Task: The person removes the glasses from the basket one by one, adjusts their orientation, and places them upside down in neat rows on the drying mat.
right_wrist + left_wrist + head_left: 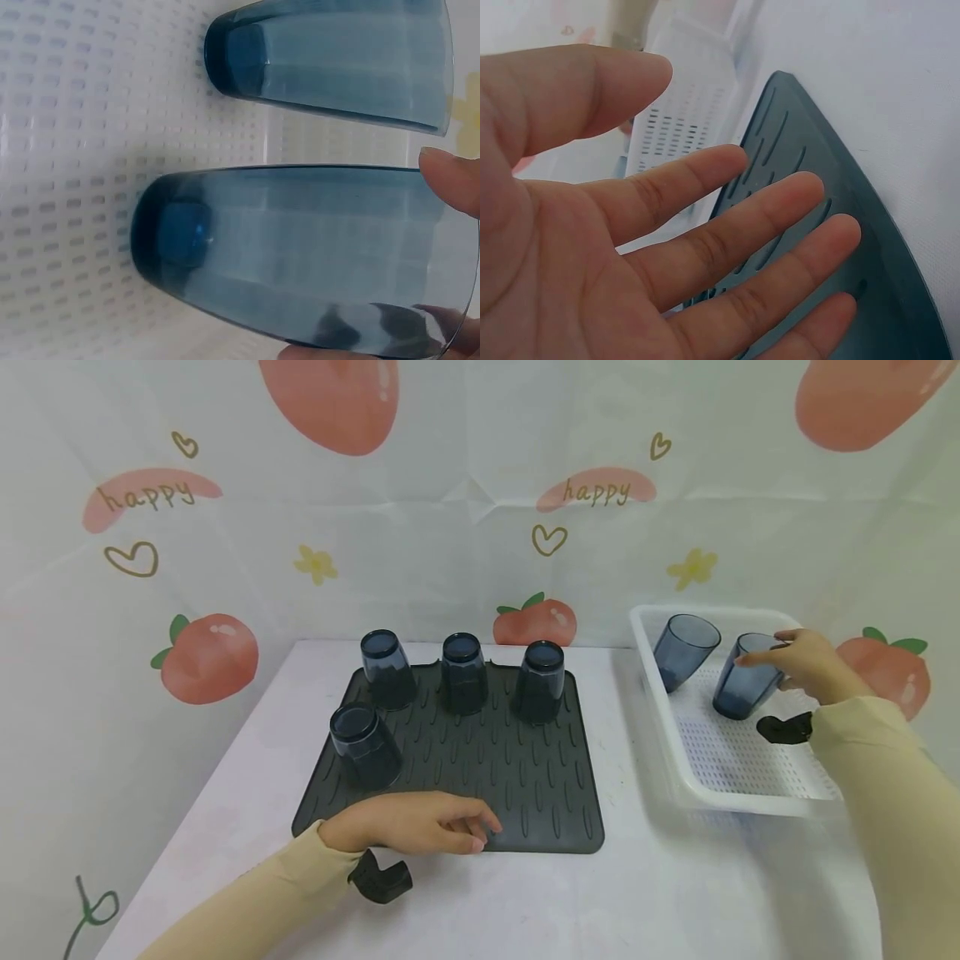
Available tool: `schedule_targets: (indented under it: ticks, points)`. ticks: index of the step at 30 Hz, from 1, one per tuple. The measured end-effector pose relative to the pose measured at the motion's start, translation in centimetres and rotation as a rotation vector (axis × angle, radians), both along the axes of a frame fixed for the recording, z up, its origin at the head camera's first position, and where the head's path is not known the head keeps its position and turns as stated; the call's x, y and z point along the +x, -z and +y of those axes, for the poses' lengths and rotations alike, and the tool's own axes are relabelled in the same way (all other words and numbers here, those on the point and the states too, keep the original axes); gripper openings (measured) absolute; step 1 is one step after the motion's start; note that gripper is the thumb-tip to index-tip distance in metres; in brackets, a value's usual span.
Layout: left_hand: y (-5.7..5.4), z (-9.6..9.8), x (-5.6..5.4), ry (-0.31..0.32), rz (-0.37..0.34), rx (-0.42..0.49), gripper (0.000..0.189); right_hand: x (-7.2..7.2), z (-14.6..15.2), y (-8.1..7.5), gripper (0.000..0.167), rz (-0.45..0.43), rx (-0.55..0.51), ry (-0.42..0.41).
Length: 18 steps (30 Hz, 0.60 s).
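My right hand [813, 664] grips a blue drinking glass [742, 681] near its rim, inside the white basket [697, 797]. In the right wrist view the thumb lies on one side of that glass [300, 247] and fingers on the other. A second blue glass [684, 647] leans beside it, mouth up. My left hand [420, 822] hovers over the front edge of the black drying mat [525, 810], holding nothing; its fingers look loosely extended in the left wrist view. On the mat several glasses [463, 675] stand upside down, one [365, 747] in a nearer row at the left.
A white table [630, 893] carries the mat and the basket, with a strip of table between them. Behind stands a white cloth backdrop [465, 552] printed with fruit, hearts and flowers. The basket has a perforated floor [731, 760] and raised walls.
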State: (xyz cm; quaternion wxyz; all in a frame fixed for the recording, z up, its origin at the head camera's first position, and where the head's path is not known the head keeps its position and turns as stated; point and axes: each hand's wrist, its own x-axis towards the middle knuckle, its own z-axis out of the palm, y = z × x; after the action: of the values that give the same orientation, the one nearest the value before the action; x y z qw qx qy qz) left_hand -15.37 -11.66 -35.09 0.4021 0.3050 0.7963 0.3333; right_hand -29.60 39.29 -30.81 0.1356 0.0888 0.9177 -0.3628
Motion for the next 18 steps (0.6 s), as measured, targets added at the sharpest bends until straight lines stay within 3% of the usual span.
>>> schedule_targets:
  ticks: [9,18]
  points:
    - [0.4,0.1,-0.2,-0.003,-0.005,-0.002,0.031,0.6,0.5,-1.2,0.105,0.011,0.029,-0.013]
    - [0.2,0.2,-0.1,-0.002,0.003,-0.01,0.031,2.6,-0.5,-4.1,0.107,0.056,-0.039,0.027]
